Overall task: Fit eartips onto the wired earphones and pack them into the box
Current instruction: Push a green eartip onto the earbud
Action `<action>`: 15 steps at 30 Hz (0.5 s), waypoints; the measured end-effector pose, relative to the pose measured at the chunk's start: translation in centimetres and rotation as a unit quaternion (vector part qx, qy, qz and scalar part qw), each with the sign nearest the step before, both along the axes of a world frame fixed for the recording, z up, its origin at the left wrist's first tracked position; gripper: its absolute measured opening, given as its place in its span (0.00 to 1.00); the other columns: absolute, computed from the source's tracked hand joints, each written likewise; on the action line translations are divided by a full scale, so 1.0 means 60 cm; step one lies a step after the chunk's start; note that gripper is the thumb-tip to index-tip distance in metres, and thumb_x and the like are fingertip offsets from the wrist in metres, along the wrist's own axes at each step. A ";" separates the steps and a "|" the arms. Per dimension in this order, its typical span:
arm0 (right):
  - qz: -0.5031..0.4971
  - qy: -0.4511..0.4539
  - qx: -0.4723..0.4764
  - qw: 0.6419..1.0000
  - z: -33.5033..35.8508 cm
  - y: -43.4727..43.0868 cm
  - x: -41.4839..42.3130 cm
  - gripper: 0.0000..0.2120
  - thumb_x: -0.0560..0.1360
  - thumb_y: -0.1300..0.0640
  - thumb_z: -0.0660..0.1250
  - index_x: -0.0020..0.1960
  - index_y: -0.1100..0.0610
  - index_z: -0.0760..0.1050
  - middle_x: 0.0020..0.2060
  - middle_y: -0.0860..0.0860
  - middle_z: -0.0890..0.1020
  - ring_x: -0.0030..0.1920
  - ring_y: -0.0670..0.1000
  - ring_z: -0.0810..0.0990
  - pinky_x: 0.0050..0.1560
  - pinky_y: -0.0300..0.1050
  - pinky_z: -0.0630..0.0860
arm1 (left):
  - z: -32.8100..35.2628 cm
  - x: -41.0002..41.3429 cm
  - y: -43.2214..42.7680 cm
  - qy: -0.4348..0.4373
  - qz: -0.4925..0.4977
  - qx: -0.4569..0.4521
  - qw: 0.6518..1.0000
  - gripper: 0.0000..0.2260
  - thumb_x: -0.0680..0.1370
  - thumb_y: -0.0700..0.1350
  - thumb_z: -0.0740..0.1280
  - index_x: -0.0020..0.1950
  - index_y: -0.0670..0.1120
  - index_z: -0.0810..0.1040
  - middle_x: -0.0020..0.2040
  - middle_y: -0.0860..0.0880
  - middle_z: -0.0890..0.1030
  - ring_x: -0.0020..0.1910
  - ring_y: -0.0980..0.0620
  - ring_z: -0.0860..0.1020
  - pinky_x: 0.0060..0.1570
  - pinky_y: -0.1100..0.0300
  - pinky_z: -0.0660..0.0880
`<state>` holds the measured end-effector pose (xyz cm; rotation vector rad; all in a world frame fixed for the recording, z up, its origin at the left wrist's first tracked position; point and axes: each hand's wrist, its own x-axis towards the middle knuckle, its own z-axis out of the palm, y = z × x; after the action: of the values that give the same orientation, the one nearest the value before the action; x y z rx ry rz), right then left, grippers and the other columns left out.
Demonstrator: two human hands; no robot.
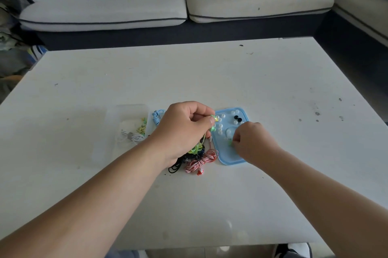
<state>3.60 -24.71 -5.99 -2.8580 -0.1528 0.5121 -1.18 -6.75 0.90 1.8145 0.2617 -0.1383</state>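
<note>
On a white desk (210, 73) in front of a pale sofa (105, 12), a person is fitting eartips to wired earphones. The left hand (184, 129) is hovering just beside a blue tray (228, 158), its fingers curled and pinching one bud of the green earphones (213, 118), whose cable is hanging into a tangle with the red-striped earphones (201, 161) below the palm. The right hand (251, 141) is lying over the tray, its fingers bunched and apparently pinching a small green eartip (230, 143), with the loose eartips (219, 128), white and black, lying near it. A clear box (134, 110), already holding white and yellow sets, is sitting to the left of the pile.

The tip is small and likely springy, so a shallow pinch is risking a slip that could send it rolling off the desk. The right wrist is also risking a sweep through the loose tips. Lifting the green set while its cable is caught in the tangle could drag its neighbours along.
</note>
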 end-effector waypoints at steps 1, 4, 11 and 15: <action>0.002 -0.001 -0.002 1.000 0.000 0.001 -0.001 0.12 0.72 0.66 0.60 0.31 0.57 0.66 0.29 0.52 0.69 0.28 0.52 0.66 0.25 0.41 0.59 | 0.001 -0.001 0.001 0.000 0.000 -0.001 1.000 0.04 0.79 0.37 0.71 0.51 0.44 0.84 0.35 0.50 0.83 0.30 0.57 0.80 0.29 0.68 0.72; 0.011 -0.002 -0.007 1.000 0.003 0.002 -0.005 0.11 0.71 0.66 0.61 0.32 0.57 0.69 0.30 0.52 0.70 0.28 0.52 0.66 0.26 0.40 0.60 | 0.003 -0.001 0.005 -0.003 0.001 -0.004 1.000 0.04 0.79 0.37 0.71 0.51 0.44 0.84 0.35 0.49 0.83 0.28 0.59 0.79 0.29 0.68 0.72; -0.018 -0.038 0.075 0.996 0.029 -0.007 -0.007 0.09 0.74 0.65 0.65 0.36 0.59 0.78 0.32 0.53 0.80 0.33 0.55 0.79 0.31 0.44 0.73 | 0.009 -0.003 0.008 0.001 0.005 -0.015 1.000 0.04 0.80 0.37 0.71 0.52 0.43 0.84 0.39 0.48 0.84 0.32 0.57 0.81 0.27 0.69 0.72; -0.153 0.051 0.418 0.894 0.085 -0.001 -0.019 0.05 0.75 0.61 0.73 0.41 0.60 0.83 0.32 0.56 0.85 0.29 0.51 0.81 0.33 0.38 0.75 | 0.007 0.001 0.008 -0.003 0.017 -0.021 1.000 0.06 0.79 0.38 0.72 0.53 0.47 0.84 0.44 0.45 0.87 0.36 0.55 0.83 0.29 0.69 0.73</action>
<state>2.45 -24.75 -0.91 -1.9559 0.0839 0.3955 -1.12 -6.24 1.30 1.7672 0.2830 -0.1131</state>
